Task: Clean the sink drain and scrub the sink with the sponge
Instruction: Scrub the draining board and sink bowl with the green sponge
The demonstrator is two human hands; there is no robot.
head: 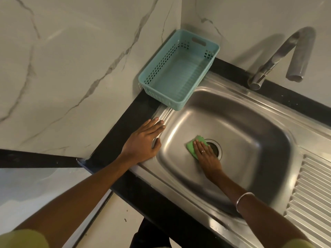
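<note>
A stainless steel sink [250, 129] is set into a black counter. Its round drain [215, 146] lies at the middle of the basin floor. A green sponge [192, 145] lies flat on the basin floor just left of the drain. My right hand [207, 156] presses down on the sponge with straight fingers, partly covering the drain's left rim. My left hand [145, 140] rests flat on the sink's left rim, fingers straight, thumb over the inner edge.
An empty teal plastic basket [179, 68] stands on the counter corner behind the sink's left rim. A curved metal tap [279, 56] rises at the back. A ribbed draining board [311, 190] lies to the right. Marble walls close the left and back.
</note>
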